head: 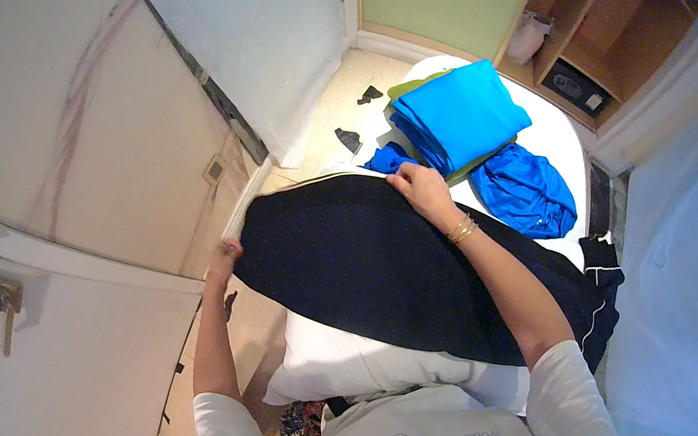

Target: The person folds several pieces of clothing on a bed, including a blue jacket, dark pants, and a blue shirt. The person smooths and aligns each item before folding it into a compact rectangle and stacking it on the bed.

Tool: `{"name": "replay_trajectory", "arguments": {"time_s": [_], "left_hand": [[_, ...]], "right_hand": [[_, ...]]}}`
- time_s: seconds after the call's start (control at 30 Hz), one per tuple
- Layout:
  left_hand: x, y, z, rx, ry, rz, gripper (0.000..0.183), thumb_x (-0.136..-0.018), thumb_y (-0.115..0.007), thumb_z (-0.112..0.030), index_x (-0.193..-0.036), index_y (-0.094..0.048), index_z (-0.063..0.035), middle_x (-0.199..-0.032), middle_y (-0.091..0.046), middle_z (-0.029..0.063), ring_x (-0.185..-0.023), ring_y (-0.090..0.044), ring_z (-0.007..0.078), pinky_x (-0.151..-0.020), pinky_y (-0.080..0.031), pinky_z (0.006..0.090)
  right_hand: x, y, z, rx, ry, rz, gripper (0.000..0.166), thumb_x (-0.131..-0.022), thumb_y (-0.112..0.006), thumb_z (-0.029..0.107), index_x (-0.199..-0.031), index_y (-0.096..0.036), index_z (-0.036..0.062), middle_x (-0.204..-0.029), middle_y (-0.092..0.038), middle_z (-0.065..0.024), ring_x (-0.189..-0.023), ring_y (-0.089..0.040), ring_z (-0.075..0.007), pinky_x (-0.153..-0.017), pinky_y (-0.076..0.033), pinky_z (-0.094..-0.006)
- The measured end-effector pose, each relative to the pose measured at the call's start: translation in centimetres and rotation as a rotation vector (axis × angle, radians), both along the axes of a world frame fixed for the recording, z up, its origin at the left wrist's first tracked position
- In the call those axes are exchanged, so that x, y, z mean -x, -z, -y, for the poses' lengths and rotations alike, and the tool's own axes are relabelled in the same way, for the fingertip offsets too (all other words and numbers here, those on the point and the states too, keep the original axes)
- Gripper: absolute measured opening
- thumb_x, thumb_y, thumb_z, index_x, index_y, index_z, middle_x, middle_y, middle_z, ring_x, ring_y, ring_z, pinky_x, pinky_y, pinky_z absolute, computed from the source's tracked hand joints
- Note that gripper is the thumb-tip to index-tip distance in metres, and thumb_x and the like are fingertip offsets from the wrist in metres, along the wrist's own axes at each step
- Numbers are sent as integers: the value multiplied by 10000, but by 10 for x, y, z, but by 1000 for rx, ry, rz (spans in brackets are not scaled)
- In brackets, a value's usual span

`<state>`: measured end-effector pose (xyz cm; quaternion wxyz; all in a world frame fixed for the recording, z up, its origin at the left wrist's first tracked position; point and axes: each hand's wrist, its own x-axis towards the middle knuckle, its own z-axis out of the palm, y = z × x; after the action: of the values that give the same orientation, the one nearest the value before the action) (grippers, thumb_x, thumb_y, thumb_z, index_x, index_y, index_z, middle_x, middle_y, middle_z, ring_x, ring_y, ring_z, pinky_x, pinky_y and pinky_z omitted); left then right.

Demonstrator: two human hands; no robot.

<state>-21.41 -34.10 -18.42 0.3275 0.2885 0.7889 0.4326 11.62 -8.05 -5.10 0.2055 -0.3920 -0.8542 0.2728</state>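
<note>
A large black garment with white piping point(357, 265) is spread out in front of me. My left hand point(227, 257) is closed at its left end, slightly blurred. Near the middle of the garment's far edge, my right hand point(422, 190) pinches the fabric; thin gold bracelets circle that wrist. The garment's right end lies bunched, with a piped cuff-like part point(603, 265). Under its near side is a white pillow or cushion point(338, 358). Just beyond my right hand sit a folded bright-blue cloth point(466, 112) and a small dark-blue cloth point(389, 157).
A crumpled blue garment point(525, 192) lies on the white rounded surface point(561, 141), right of the folded stack. Black scraps point(348, 140) lie on the floor. A door with a lever handle point(9, 330) stands at left. Wooden shelves point(634, 18) hold a black safe point(576, 84).
</note>
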Motion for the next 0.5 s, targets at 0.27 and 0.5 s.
{"name": "replay_trajectory", "arguments": {"time_s": [0.27,0.5], "left_hand": [[-73,-61,-93,-48,265,47,376,-842,-529,-257,-1122,-504,-8,-1024,-572,103,-975,-518,179,-861,-381,292],[-158,-129,-160,-182,676,-536,421,-854,-491,-248,-1214,-440,-35,-1268,-407,159,-1178,-376,271,-987,-271,341]], "right_hand": [[-34,5,-8,-123,111,107,337,-801,-533,352,-686,-557,35,-627,-577,-187,-633,-578,-362,-585,-460,-454],[-63,22,-8,-138,110,156,267,-766,-554,321,-731,-528,57,-622,-572,-162,-637,-584,-344,-577,-432,-459]]}}
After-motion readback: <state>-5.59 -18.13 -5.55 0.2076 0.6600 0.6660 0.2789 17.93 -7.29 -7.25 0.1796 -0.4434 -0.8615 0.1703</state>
